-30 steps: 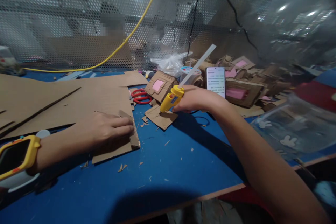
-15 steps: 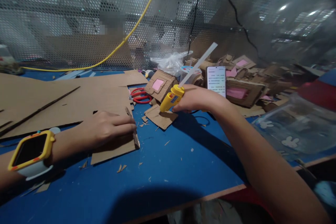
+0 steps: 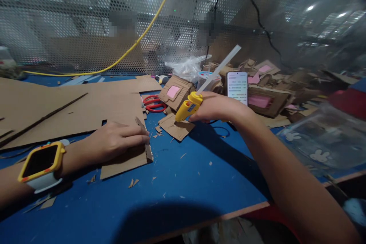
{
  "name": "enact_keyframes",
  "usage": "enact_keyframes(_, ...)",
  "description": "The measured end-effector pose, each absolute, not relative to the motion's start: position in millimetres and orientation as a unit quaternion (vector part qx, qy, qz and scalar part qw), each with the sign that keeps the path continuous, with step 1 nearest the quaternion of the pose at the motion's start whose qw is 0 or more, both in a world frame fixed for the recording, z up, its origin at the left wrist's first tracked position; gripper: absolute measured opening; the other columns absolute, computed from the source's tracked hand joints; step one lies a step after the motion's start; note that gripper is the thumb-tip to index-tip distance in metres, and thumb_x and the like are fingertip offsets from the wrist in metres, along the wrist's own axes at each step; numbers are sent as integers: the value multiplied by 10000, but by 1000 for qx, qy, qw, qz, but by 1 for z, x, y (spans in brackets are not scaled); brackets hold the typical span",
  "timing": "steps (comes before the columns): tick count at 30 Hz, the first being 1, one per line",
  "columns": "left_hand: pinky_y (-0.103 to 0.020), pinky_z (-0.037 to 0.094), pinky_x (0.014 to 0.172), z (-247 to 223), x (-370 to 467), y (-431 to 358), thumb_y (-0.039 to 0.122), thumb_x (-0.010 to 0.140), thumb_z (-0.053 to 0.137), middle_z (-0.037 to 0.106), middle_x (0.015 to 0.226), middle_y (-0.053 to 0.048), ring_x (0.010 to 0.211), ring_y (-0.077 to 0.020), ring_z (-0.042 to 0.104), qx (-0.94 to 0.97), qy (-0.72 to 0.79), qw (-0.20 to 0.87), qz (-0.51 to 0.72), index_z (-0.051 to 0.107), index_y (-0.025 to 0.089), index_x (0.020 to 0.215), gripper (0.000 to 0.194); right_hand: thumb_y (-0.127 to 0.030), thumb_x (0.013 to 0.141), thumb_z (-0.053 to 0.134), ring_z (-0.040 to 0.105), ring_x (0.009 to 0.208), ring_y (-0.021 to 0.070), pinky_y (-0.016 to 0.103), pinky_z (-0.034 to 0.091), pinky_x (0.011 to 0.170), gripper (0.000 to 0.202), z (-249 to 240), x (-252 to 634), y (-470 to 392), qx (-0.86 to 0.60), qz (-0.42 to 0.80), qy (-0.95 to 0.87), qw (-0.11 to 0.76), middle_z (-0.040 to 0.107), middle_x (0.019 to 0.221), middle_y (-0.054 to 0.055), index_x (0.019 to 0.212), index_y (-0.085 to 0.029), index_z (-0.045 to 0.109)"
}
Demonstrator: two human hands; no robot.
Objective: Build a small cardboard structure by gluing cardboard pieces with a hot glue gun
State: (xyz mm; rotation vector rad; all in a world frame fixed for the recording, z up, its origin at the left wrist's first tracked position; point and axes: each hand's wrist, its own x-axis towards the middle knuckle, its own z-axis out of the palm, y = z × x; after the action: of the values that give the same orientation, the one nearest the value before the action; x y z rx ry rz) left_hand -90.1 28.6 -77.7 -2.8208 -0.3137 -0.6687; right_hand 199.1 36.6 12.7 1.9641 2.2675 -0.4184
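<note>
My right hand (image 3: 208, 106) is closed round a yellow hot glue gun (image 3: 189, 106). A long translucent glue stick (image 3: 219, 69) juts up from the gun's back. The nozzle points down onto a small square of cardboard (image 3: 178, 131). At the left, my left hand (image 3: 117, 139) lies over a flat cardboard piece (image 3: 128, 167). Its fingers press together against a narrow cardboard strip (image 3: 148, 151) standing along that piece's right edge; the thumb is hidden. A yellow-cased watch (image 3: 42, 160) is on my left wrist.
Red-handled scissors (image 3: 154, 103) lie behind the scraps. A cardboard box with a pink patch (image 3: 173, 92) stands nearby. Large cardboard sheets (image 3: 114, 99) cover the back left. A lit phone (image 3: 237, 87) leans before piled cardboard pieces. A clear bag (image 3: 328, 141) lies right. Cardboard bits litter the blue table (image 3: 183, 183).
The whole view has shifted slightly, with things appearing a little further right. Both hands keep their holds, and the glue gun's nozzle stays at the small cardboard square.
</note>
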Motion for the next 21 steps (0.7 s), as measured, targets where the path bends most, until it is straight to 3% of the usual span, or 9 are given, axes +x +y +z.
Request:
enact_keyframes(12,-240,556,547,-69,-84,24,197,1058,457,805,936,-98,658,-162,752,-960,-91,136,-228,699,165,1094,247,-257,775,712,637,616,173,270,478,559,107,12,201,37,659,-147,737,32,675,700,17,849,-198,764)
enact_keyframes(18,-245,614,665,-69,-92,22,176,1052,445,817,1037,-109,823,-184,785,-967,-125,103,-195,725,175,1152,297,-245,795,720,638,640,163,255,494,590,80,12,202,38,648,-154,745,44,677,702,16,811,-174,752)
enact_keyframes(21,-240,617,694,-65,-99,20,161,1019,493,799,1135,-123,898,-191,783,-963,-139,105,-206,697,192,1251,311,-244,800,725,660,689,169,249,515,603,156,13,202,36,643,-176,745,27,713,778,23,928,-165,766)
